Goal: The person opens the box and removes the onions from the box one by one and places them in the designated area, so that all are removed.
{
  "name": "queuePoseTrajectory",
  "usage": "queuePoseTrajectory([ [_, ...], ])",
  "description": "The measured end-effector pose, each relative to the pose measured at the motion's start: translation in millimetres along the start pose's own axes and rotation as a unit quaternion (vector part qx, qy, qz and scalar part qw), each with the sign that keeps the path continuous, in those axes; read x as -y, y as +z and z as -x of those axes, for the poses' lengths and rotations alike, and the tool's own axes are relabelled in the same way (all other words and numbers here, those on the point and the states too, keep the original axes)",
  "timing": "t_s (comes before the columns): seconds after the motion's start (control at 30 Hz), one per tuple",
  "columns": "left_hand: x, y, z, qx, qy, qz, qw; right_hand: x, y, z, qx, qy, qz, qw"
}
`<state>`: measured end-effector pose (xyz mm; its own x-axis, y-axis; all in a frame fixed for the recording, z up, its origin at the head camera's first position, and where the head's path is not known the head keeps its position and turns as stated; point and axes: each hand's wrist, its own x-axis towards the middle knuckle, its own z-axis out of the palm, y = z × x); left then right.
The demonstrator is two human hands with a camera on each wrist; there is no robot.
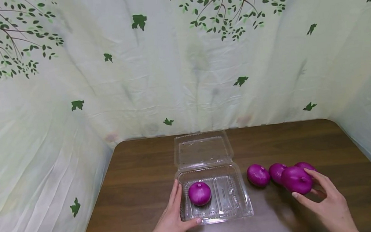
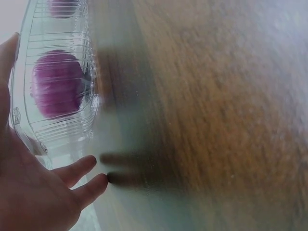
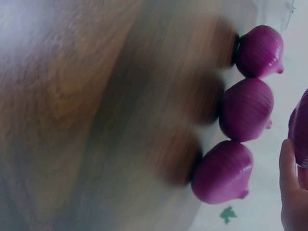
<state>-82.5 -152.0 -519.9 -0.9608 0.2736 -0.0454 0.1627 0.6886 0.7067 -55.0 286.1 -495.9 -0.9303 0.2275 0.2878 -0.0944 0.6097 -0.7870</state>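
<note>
Purple onion (image 1: 295,180), in right hand (image 1: 328,199), between thumb (image 1: 304,200) and fingers (image 1: 317,176)

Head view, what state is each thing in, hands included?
Clear container: open, on the table
Lid: folded back
Onion in the container: whole, uncovered
Held onion: whole, lifted off the table
Three loose onions: whole, resting on the table
Left hand: touching the container's edge
Right hand: gripping the held onion
</note>
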Motion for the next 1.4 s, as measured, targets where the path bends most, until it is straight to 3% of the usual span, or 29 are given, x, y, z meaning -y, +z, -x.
queuePoseTrajectory([
  [0.2, 0.8, -0.1, -0.8, 0.006, -0.006, 0.003, 1.0, -7, -5, -1.5, 0.0, 0.067, -0.018, 0.9976],
  [0.5, 0.0, -0.7, -0.6, 0.009, -0.012, 0.002, 0.9999, -18, -16, -9.2, -0.003, 0.162, -0.052, 0.9855],
  [1.0, -0.3, -1.1, -0.5, 0.008, -0.008, 0.0, 0.9999, -35, -28, -21.8, -0.011, 0.158, -0.049, 0.9862],
  [1.4, -0.1, -1.3, 0.1, 0.005, -0.003, 0.002, 1.0, -35, -39, -27.8, -0.03, 0.194, -0.041, 0.9796],
])
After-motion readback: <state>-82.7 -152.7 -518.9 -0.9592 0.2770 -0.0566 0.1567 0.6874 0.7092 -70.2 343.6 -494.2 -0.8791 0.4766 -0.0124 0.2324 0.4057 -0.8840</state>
